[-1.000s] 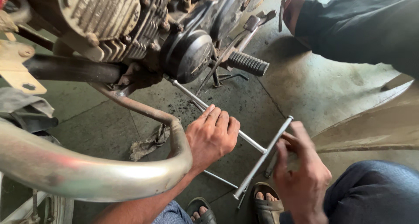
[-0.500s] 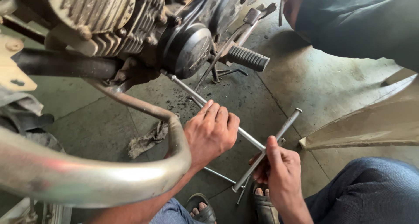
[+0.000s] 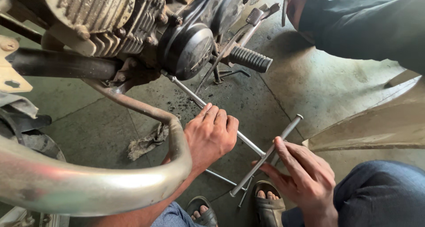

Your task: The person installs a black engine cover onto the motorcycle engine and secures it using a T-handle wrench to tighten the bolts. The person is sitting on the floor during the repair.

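Since half a second earlier, the right hand (image 3: 305,176) had slid along the cross bar (image 3: 267,155) of the long T-handle socket wrench (image 3: 195,96), its fingers now spread loosely over the bar rather than wrapped round it. Left hand (image 3: 211,136) stayed closed over the wrench's shaft at centre frame, steadying it. The shaft ran up and left to the underside of the motorcycle engine (image 3: 133,28), meeting it just below the round black side cover (image 3: 186,50).

With the right hand's hold that loose, the bar could have slipped under a hard pull, and the knuckles sat near the concrete floor (image 3: 287,90). The socket might also have ridden off the fastener if the shaft tilted.

Whatever bolt the socket sat on was hidden in shadow under the engine. A chrome exhaust pipe (image 3: 88,187) blocked the lower left, covering the left forearm. Another person's dark sleeve (image 3: 363,23) was cut off at the upper right. A grimy rag (image 3: 148,142) lay on the floor.
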